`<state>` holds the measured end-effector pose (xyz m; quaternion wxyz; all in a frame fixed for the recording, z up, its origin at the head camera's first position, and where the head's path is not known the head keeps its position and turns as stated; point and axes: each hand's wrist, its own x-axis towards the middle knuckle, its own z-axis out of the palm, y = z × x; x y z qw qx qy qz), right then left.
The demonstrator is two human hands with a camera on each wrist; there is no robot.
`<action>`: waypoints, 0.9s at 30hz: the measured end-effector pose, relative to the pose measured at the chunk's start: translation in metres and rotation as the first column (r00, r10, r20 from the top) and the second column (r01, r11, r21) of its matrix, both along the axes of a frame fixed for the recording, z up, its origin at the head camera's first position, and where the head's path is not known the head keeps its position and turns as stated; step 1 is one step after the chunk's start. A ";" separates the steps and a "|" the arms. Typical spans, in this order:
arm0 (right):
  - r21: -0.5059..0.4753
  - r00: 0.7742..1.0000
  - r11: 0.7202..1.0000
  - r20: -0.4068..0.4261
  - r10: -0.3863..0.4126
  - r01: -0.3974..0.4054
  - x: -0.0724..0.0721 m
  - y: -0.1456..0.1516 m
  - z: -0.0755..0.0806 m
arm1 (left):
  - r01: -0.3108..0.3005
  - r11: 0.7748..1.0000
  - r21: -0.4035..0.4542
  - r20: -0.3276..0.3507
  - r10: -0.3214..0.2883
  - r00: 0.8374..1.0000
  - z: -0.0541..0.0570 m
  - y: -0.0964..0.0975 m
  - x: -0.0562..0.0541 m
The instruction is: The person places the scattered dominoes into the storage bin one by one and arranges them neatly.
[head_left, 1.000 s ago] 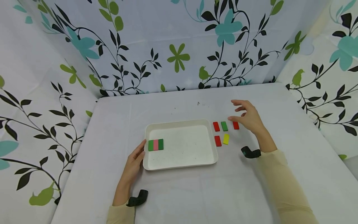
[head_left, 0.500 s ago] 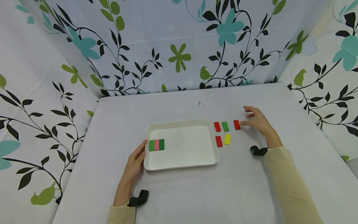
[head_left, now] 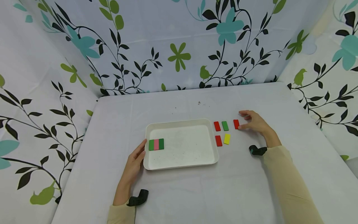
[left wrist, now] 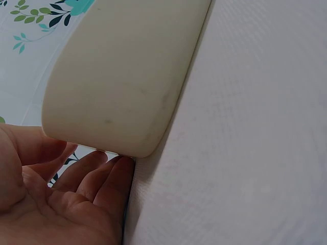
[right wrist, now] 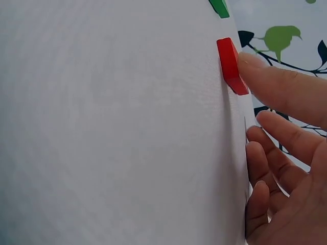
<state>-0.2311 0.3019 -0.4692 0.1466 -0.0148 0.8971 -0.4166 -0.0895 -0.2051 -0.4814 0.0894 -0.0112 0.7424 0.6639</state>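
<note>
My left hand (head_left: pixel 133 163) rests at the left end of a white tray (head_left: pixel 181 165), its fingertips against the outer wall in the left wrist view. Inside the tray, two green blocks with a pink block (head_left: pixel 156 144) between them stand side by side in a row. My right hand (head_left: pixel 255 123) touches the right side of a small red block (head_left: pixel 236 124) with its thumb (right wrist: pixel 281 89). The other fingers are loosely bent and spread away from the block, as the right wrist view shows.
Between the tray and the touched block lie a green block (head_left: pixel 225 125), a yellow block (head_left: pixel 227 139), an upper red block (head_left: pixel 217 126) and a lower red block (head_left: pixel 218 140). Small dark specks mark the white tablecloth (head_left: pixel 179 196) farther back. Patterned curtains surround the table.
My right hand has come down and to the right, so its thumb now meets the red block's right side. My left hand and the tray stay in place.
</note>
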 end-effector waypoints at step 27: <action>0.058 1.000 0.998 -0.018 0.001 0.000 0.003 -0.001 -0.003 | -0.006 1.000 -0.003 0.008 0.006 1.000 -0.001 0.000 -0.001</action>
